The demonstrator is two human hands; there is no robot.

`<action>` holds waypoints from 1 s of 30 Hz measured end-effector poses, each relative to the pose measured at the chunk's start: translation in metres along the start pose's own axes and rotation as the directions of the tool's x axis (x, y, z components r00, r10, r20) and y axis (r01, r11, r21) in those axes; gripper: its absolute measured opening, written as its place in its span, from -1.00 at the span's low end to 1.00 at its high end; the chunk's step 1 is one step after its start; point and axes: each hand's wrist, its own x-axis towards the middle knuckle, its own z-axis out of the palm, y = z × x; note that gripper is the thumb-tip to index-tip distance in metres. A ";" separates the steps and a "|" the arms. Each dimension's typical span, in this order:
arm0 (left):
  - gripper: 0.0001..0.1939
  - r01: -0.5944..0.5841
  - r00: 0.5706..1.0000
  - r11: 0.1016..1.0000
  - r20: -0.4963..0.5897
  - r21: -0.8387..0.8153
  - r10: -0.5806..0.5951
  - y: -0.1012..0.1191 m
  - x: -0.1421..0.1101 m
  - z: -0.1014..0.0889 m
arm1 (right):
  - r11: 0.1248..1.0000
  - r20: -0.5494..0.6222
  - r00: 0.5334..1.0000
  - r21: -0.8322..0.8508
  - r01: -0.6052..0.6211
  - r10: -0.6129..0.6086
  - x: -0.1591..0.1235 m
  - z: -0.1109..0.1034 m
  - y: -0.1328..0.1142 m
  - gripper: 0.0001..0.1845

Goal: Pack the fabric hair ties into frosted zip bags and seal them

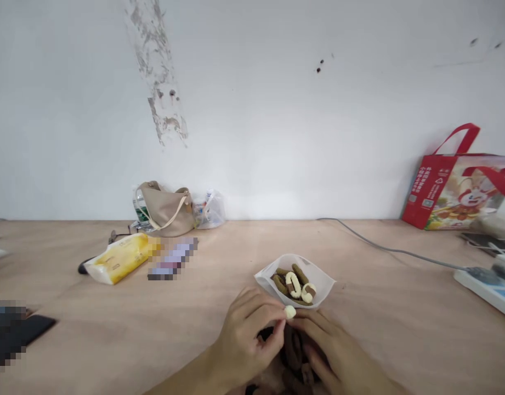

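Note:
My left hand (246, 337) pinches a small pale round piece (290, 312) between thumb and fingertips. My right hand (338, 351) is curled close beside it, its fingertips meeting the same piece. Under both hands lies a dark heap of brown pieces (295, 356), partly hidden. Just beyond the hands a white paper tray (324, 285) holds several brown sticks and pale curved pieces (294, 285).
A yellow packet (118, 259) and a beige bag (166, 211) lie at the back left of the wooden table (379, 307). A red shopping bag (461, 184) stands at the back right. A grey cable (384, 248) runs to a power strip (488, 282). A dark object (28, 332) lies left.

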 end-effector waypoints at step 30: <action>-0.82 -0.027 0.998 0.988 -0.057 0.155 0.036 -0.020 0.011 0.004 | 0.976 0.077 0.997 -0.213 0.035 -0.019 0.025 0.015 -0.006 -0.61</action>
